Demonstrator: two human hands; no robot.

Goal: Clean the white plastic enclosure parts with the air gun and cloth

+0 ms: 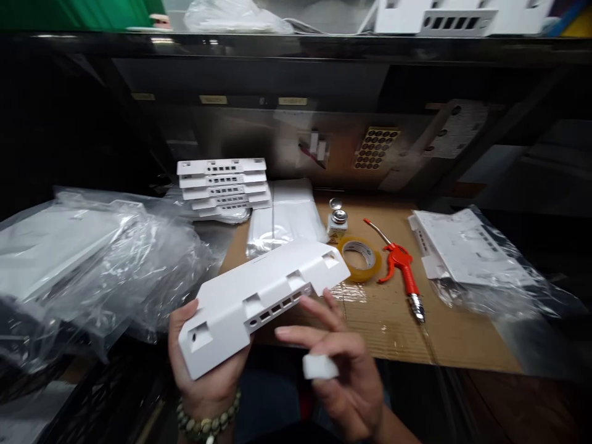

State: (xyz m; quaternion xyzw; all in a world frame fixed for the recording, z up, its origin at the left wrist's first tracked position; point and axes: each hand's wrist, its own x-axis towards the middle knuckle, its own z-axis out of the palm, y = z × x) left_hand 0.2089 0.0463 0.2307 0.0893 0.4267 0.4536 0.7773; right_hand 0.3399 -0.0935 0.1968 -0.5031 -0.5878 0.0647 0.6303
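My left hand [208, 370], with a bead bracelet at the wrist, grips a white plastic housing [240, 283] by its near left end. A row of port openings runs along the housing's near edge, and it is tilted up toward the right. Between thumb and finger of my right hand [346, 364] is a small white block [320, 366], perhaps an eraser or piece of foam. The other fingers of that hand stretch out near the row of ports; whether they touch the housing I cannot tell.
Similar housings stand stacked [224, 188] behind. Bagged parts [92, 265] lie left, a bagged housing [472, 246] right. On the cardboard [444, 333] are a yellow tape roll [374, 268], a red air gun [401, 262], a small bottle [337, 228] and plastic bags [296, 216]. A shelf [296, 46] crosses above.
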